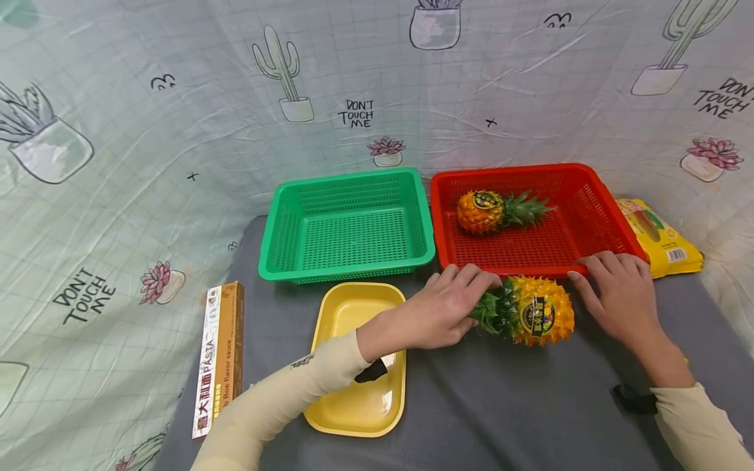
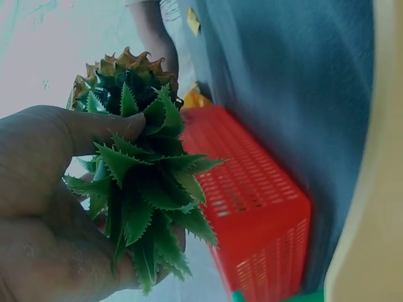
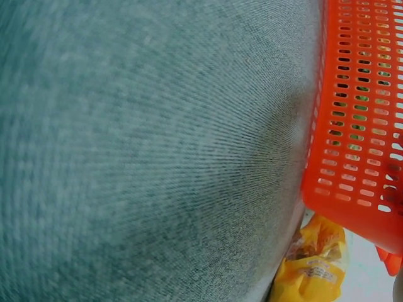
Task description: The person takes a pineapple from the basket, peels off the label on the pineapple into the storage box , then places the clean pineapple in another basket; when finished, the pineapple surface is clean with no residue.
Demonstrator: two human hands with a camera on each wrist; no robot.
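Note:
My left hand [image 1: 444, 307] grips a small pineapple [image 1: 544, 311] by its green leafy crown, thumb pressed on the leaves in the left wrist view. The fruit is orange with a black label, lies sideways and overlaps the front rim of the red basket [image 1: 609, 209] in the head view. At that basket's front right corner, my right hand [image 1: 624, 297] holds the rim, fingers bent over it and thumb toward the front. A second pineapple [image 1: 482, 214] lies inside the red basket, crown to the right. In the right wrist view the basket's slotted wall [image 3: 352, 126] shows, while the hand is almost wholly out of frame.
Left of the red basket stands a green basket [image 1: 347, 271]. A yellow tray [image 1: 356, 418] sits in front of it, partly under my left arm. A pasta box [image 1: 218, 360] lies at the far left, and a yellow packet [image 1: 668, 242] rests beside the red basket.

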